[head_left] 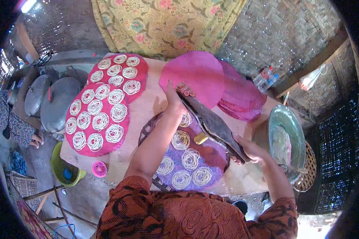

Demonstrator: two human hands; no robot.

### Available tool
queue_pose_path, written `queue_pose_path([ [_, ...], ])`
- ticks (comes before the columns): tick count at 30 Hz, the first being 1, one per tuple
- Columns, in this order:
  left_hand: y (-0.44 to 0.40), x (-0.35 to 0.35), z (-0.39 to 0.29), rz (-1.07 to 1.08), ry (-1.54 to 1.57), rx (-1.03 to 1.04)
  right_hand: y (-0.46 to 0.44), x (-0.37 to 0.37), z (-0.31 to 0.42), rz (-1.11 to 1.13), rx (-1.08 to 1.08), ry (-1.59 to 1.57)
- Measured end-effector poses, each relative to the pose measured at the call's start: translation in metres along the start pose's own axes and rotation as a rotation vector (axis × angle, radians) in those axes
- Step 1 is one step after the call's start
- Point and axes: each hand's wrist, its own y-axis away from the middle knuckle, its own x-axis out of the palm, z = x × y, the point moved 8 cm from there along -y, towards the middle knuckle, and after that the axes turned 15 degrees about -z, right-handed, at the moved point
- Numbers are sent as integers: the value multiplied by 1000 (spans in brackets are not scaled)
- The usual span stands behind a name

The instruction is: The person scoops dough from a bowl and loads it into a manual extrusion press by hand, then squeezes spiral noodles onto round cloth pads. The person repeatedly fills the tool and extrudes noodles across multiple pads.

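Both my hands grip a dark, two-plank wooden press (215, 119), held aslant over the work table. My left hand (176, 99) is wrapped round its upper end, and my right hand (251, 150) closes on the lower end. A brass cylinder (201, 138) sticks out from the press's underside near its middle. Below it lies a round purple cloth (215, 159) on a dark openwork tray (147, 126). Pale coiled strand nests (190, 159) sit on this cloth, some partly hidden by my left forearm and the press.
Two red rounds with several nests (95, 106) lie left on the table (143, 99). Pink round sheets (193, 77) are stacked behind. A basin (287, 131) stands right, near plastic bottles (265, 79). At left are large pots (60, 103), a green bucket (68, 167) and another person's hand (36, 140).
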Motion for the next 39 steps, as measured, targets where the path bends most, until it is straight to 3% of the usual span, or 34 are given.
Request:
queue_pose_path([
  [5,30,19,20,139,-47,-136,30,23,-18,257,-33,-408],
  [6,46,36,11,269,-52,-97,25,25,-25,248,-35,-413],
  [8,94,74,-18,474,-65,-29,0,16,-36,-12,-98,-615],
  [9,125,94,-36,548,-75,5,15,6,-22,-454,-276,-75],
  [12,229,139,-81,892,-386,99,9,56,-19,-578,-1283,472],
  [15,314,157,-102,866,-717,344,-15,75,-40,-688,-1197,450],
  [17,349,153,-101,824,-766,498,-2,86,-28,-826,-1270,787],
  [21,380,127,-103,737,-950,692,-13,93,-33,-845,-1321,876],
  [23,379,104,-116,514,-919,826,-14,99,-31,-833,-1361,980],
  [27,377,72,-124,274,-833,897,-15,104,-27,-839,-1322,1043],
  [33,377,66,-126,275,-800,869,-22,108,-27,-838,-1349,1078],
  [36,376,64,-129,268,-832,899,-18,96,-19,-885,-1270,900],
  [38,377,64,-131,258,-814,914,-22,74,-28,-893,-1034,610],
  [39,377,64,-132,253,-798,923,-23,73,-31,-890,-1033,608],
])
